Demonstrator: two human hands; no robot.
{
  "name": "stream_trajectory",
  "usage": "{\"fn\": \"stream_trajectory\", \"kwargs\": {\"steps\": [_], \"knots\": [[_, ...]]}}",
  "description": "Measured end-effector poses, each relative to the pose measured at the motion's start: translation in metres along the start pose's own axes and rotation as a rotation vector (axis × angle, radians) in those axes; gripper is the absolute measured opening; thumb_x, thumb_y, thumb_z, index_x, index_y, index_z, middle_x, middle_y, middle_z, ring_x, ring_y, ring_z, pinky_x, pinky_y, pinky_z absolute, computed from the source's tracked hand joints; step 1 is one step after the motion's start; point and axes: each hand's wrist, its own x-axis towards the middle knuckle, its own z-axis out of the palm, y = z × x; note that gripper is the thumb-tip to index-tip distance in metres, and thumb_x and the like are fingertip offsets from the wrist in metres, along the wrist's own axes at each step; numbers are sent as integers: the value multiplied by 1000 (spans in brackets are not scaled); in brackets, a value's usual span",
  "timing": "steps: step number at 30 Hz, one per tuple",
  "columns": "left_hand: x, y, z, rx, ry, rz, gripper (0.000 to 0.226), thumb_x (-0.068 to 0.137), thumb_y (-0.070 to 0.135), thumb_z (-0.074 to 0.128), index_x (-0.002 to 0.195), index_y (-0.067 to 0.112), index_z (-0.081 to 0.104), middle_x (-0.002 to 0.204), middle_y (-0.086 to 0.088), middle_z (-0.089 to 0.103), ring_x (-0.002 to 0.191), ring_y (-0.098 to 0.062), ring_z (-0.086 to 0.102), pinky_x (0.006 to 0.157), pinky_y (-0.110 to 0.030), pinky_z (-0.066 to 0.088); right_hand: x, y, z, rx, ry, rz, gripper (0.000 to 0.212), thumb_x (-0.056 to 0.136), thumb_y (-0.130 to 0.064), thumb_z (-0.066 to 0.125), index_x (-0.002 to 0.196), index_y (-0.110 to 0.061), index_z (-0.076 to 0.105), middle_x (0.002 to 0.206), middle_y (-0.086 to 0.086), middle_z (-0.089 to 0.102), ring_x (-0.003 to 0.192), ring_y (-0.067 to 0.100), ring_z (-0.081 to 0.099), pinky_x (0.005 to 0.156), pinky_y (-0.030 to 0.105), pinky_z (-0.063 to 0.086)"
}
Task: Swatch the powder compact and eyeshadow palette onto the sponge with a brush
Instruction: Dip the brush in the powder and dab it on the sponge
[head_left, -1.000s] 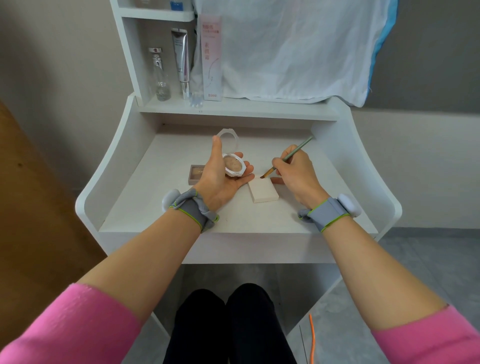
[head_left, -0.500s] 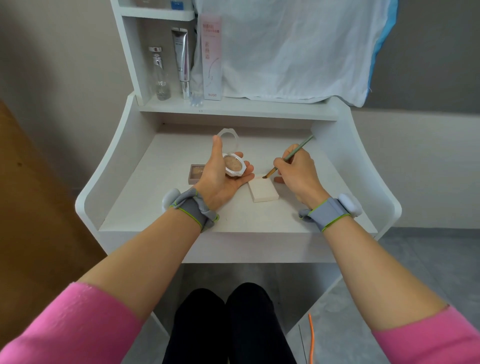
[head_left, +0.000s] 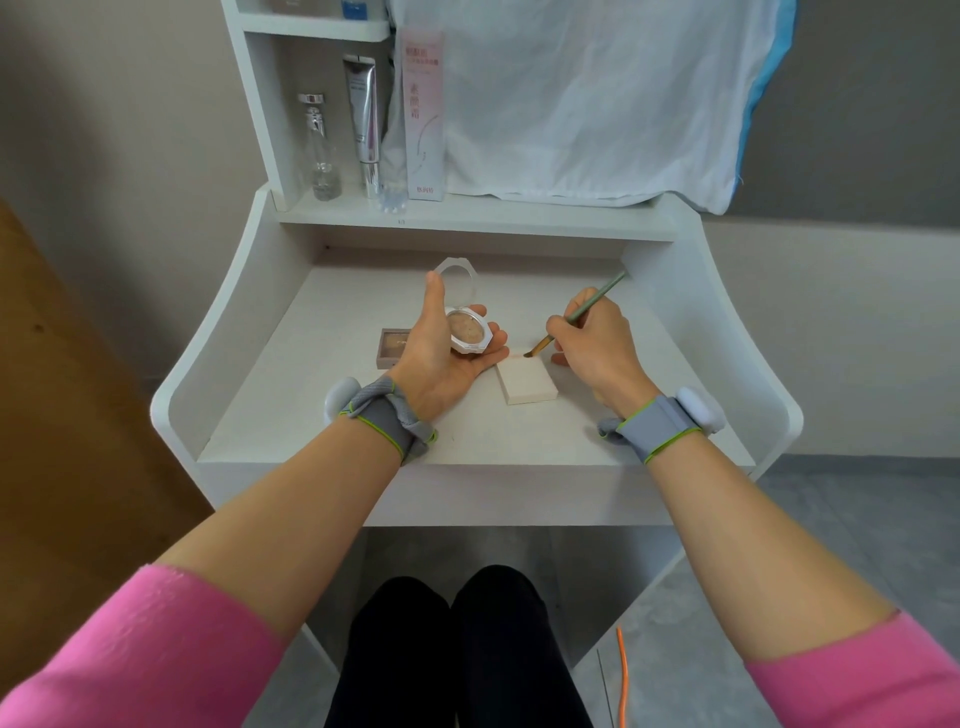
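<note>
Head view, frame centre: left hand (head_left: 441, 358) cupped the open powder compact (head_left: 466, 332); right hand (head_left: 592, 348) fingers pinched the brush (head_left: 582, 314) mid-handle, tip at the sponge (head_left: 527, 383). The sponge looked soft and light, likely to slide.

Your left hand (head_left: 441, 358) holds the compact (head_left: 467, 335) over the desk (head_left: 311, 415), with the palette (head_left: 392, 347) lying just to its left and the sponge (head_left: 527, 382) just to its right. Your right hand (head_left: 597, 348), right of the sponge, holds the brush (head_left: 592, 302) with its tip at the sponge's far edge. On the shelf (head_left: 519, 218) behind, a bottle (head_left: 319, 150), a tube (head_left: 366, 119) and a box (head_left: 422, 114) stand left to right.
</note>
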Motion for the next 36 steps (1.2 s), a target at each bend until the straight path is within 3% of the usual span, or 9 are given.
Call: {"fn": "stream_trajectory", "kwargs": {"steps": [8,14,25,31,36], "knots": [[-1,-1,0,3,-1,4,74,87,69,37,110,1,57,82,-16,59,73,-25,62,88,-45,53,-2,-2,5,12,-16,-23,19,82,-11,61,72,-15,46,67,6,61,66,18,64,77,47,58],[-1,0,0,7,5,3,73,87,69,38,106,2,58,82,-16,60,72,-25,62,88,-45,54,-1,0,1,7,7,-4,21,82,-9,59,69,-17,44,67,4,55,70,25,61,76,52,57],[-2,0,1,-4,6,0,71,87,69,37,102,2,58,79,-15,59,70,-24,62,89,-46,53,-3,-3,-1,102,43,34,17,84,-9,57,73,-15,47,64,3,55,67,21,58,74,49,60],[-5,4,1,-45,-4,4,70,87,70,35,103,5,56,78,-13,58,68,-23,60,89,-50,52,-2,-8,-3,265,107,-9,18,87,-15,61,71,-18,52,57,-3,59,60,15,58,79,50,58],[-11,6,2,-75,13,7,69,89,68,36,97,4,57,78,-14,58,69,-25,60,85,-51,54,-3,-13,-4,256,80,-81,11,87,-21,61,76,-19,64,61,-7,64,67,16,60,81,50,55]]}}
